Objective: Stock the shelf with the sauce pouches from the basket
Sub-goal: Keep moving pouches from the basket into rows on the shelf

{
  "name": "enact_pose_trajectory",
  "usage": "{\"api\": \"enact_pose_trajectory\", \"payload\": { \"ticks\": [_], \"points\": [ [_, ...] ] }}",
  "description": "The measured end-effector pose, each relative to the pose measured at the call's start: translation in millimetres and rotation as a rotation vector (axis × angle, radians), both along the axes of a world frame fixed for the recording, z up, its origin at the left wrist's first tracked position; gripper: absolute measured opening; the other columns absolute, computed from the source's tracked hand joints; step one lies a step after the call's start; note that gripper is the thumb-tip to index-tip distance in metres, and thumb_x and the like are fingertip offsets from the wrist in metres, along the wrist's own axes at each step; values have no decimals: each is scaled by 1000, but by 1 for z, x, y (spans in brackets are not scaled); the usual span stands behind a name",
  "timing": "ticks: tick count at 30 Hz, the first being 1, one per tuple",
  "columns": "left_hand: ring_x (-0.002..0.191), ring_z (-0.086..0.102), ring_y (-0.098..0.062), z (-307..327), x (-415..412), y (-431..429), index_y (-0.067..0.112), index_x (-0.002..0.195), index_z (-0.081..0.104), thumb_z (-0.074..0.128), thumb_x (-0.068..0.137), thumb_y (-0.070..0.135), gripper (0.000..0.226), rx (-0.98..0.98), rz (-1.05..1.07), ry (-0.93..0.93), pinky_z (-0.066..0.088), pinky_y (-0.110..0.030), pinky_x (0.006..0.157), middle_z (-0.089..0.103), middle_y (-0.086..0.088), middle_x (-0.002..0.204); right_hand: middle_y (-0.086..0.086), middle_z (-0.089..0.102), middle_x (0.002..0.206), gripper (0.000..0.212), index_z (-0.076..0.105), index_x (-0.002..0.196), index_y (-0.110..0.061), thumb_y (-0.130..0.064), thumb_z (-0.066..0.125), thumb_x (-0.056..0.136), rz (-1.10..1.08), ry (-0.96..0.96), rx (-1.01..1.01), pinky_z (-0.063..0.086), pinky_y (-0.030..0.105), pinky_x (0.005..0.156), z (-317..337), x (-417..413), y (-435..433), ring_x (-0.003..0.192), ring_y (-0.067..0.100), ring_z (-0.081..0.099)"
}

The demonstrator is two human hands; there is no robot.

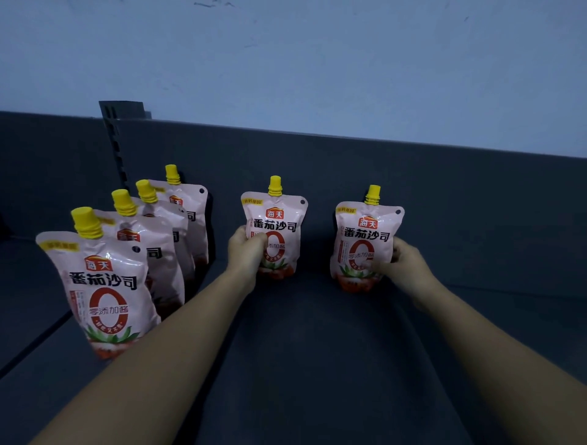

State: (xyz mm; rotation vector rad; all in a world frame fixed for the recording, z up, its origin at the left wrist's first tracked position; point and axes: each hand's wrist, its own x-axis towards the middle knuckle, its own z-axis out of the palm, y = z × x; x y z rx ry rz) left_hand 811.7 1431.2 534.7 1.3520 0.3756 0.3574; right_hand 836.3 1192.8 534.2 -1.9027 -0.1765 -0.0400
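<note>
1 head-worn wide-angle view, forward and down, close over the dark shelf (311, 365) toward its back panel (444, 197)

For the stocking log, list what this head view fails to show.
The basket: outside the head view, so remaining stock is unknown.
Left row's rear pouches: labels mostly covered by the front pouch.
Fingers of the left hand and right hand: hidden behind the middle pouch and right pouch.
Small print on labels: too small to read.

A pale blue wall (317, 63) bears faint scuff marks (209, 4) near its top.
</note>
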Motion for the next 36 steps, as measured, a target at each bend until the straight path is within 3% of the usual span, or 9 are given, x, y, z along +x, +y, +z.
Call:
{"api": "enact_pose_trajectory", "payload": {
  "ticks": [7, 9, 13, 19, 23, 25, 29, 33, 36],
  "points": [
    [79, 59, -14, -6, -2, -1, 14, 101, 48, 51, 84, 2, 21, 108, 53, 21, 48, -26, 60, 60, -1, 94, -2, 61, 103, 29, 52, 104, -16, -6, 67, 82, -49, 48, -20, 49, 31, 82, -4, -7, 3, 98, 17, 57],
    [93, 61, -22, -11, -2, 2, 15, 96, 47, 57, 79, 8, 20, 138, 108, 77, 55, -35, 74, 61, -7, 107, -4, 59, 97, 29, 49, 96, -19, -7, 70, 80, -70, 71, -35, 47, 31, 83, -7, -11, 2, 95, 15, 56],
    [103, 60, -27, -21, -5, 8, 17, 82, 43, 62, 72, 12, 22, 165, 144, 169, 53, -44, 90, 59, -13, 114, 1, 58, 105, 49, 46, 115, -11, -11, 75, 75, -146, 101, -73, 48, 31, 82, -14, -17, 3, 98, 17, 56],
    [101, 54, -22, -23, -16, 7, 8, 101, 42, 64, 78, 10, 31, 209, 121, 163, 47, -33, 77, 52, -15, 121, -1, 57, 95, 53, 44, 111, -12, -12, 79, 71, -213, 135, -51, 46, 25, 69, -15, -26, 8, 93, 17, 56],
    [111, 52, -23, -20, -23, 8, 5, 126, 41, 65, 77, 11, 55, 156, 69, 162, 46, -33, 89, 49, -13, 129, 1, 54, 91, 49, 40, 109, -11, -11, 75, 74, -255, 180, -72, 52, 36, 76, -13, -34, 11, 90, 19, 55],
    [105, 51, -19, -18, -28, 9, 2, 128, 39, 63, 79, 9, 55, 133, 12, 173, 43, -31, 85, 53, -10, 124, 8, 54, 92, 42, 37, 106, -12, -10, 70, 79, -263, 224, -82, 52, 36, 64, -12, -42, 13, 82, 22, 55],
    [109, 48, -19, -13, -46, 9, 1, 133, 36, 64, 82, 19, 61, 204, -85, 196, 37, -29, 86, 48, -9, 127, 7, 52, 70, 15, 48, 76, -13, -13, 61, 84, -159, 243, -271, 37, 24, 48, -3, -65, 25, 56, 18, 47],
    [125, 43, -24, -9, -72, 11, 3, 139, 28, 72, 76, 25, 80, 342, -134, 208, 36, -27, 90, 40, -10, 141, 6, 55, 66, 10, 65, 84, -4, -9, 57, 85, 47, 122, -418, 39, 19, 43, 11, -88, 64, 52, 13, 49],
    [111, 50, -19, -2, -99, 18, 9, 132, 37, 68, 81, 25, 61, 422, -245, 221, 37, -25, 83, 50, -2, 125, 4, 59, 64, 11, 67, 82, -3, -9, 58, 84, 157, -6, -398, 41, 18, 47, 19, -108, 103, 54, 12, 52]
  ]
}}
